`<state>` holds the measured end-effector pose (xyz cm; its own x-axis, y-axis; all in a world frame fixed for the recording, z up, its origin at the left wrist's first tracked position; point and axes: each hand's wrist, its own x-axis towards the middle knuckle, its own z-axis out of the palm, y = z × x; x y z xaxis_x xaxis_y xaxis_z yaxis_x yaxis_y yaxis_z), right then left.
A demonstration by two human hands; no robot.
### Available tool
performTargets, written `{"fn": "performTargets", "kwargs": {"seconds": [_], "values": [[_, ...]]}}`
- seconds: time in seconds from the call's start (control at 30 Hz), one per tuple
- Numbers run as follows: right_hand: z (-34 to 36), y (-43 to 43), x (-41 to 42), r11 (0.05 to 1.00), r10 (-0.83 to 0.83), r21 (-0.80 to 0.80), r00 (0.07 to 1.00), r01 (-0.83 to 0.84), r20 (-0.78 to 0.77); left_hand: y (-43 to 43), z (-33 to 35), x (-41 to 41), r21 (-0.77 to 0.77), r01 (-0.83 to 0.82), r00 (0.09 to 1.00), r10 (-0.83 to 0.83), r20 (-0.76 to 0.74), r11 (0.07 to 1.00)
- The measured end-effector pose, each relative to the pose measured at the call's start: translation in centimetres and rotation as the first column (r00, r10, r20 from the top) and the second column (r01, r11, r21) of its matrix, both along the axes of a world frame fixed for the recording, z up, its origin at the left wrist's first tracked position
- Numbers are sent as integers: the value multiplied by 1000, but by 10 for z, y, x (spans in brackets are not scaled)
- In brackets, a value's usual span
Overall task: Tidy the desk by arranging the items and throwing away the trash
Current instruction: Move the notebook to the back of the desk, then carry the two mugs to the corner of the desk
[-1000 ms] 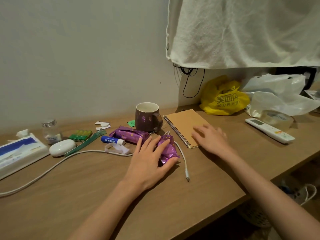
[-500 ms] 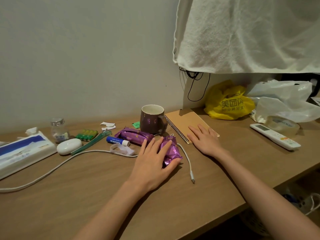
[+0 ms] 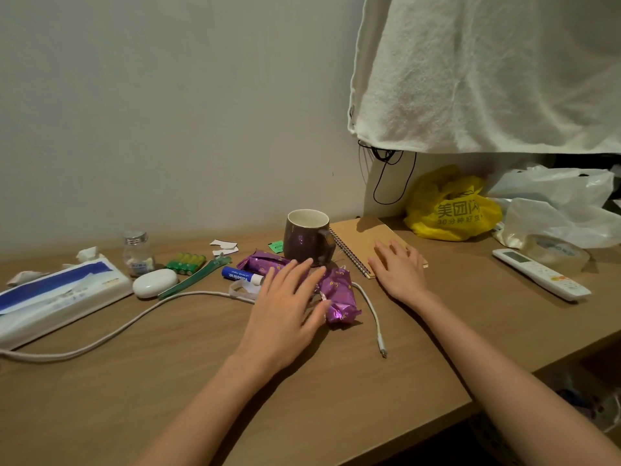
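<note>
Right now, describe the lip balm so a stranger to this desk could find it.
Start at the purple mug near the wall. Just in front and left of it, beside a purple wrapper, lies the lip balm. It is the only blue tube with a white cap.

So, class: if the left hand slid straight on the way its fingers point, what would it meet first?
Probably the purple mug: the left hand lies over the purple packets, fingers pointing at the mug's base just beyond. Depth is unclear; they may already touch.
</note>
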<state>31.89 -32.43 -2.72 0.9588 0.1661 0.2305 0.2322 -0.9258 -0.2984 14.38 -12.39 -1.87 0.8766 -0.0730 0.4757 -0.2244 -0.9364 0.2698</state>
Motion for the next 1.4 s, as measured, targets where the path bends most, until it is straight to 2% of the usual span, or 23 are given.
{"fn": "performTargets", "kwargs": {"seconds": [0.1, 0.17, 0.23, 0.33, 0.4, 0.5, 0.63, 0.77, 0.83, 0.93, 1.13, 1.27, 1.4], "values": [[15, 18, -16, 970, 64, 218, 981, -104, 183, 22, 1, -10, 20, -100, 993, 98, 59, 995], [30, 34, -27, 916, 138, 349, 973, -196, 185, 39, 1, -18, 38, -160, 986, 157, 62, 986], [45, 51, -37, 839, 220, 494, 972, -229, 78, 53, 2, -28, 80, -203, 978, 199, 64, 976], [56, 70, -41, 755, 284, 643, 948, -129, -143, 66, 1, -43, 94, -217, 976, 214, 33, 972], [58, 79, -40, 752, 269, 657, 934, -51, -235, 72, -3, -52, 124, -219, 976, 219, 16, 968], [60, 86, -38, 776, 251, 631, 922, -10, -294, 76, -10, -61, 117, -217, 976, 219, -8, 969], [59, 93, -37, 700, 319, 713, 875, 41, -364, 74, -12, -64, 53, -209, 977, 211, -42, 977], [62, 99, -37, 677, 335, 733, 855, 74, -397, 75, -13, -64, 6, -200, 978, 200, -61, 980], [61, 103, -36, 635, 356, 766, 843, 98, -403, 75, -13, -64, -21, -193, 979, 191, -76, 981], [59, 107, -36, 593, 333, 799, 875, 94, -351, 76, -13, -65, -39, -185, 980, 182, -79, 982], [79, 103, -51, 627, 282, 777, 946, -55, -161, 77, -12, -66, -80, -171, 985, 169, -20, 982], [107, 104, -78, 624, 324, 763, 944, -167, -58, 80, -2, -69, -157, -177, 982, 184, 33, 972], [128, 114, -111, 615, 420, 743, 907, -264, -26, 83, 31, -74, -265, -147, 979, 179, 100, 953]]}}
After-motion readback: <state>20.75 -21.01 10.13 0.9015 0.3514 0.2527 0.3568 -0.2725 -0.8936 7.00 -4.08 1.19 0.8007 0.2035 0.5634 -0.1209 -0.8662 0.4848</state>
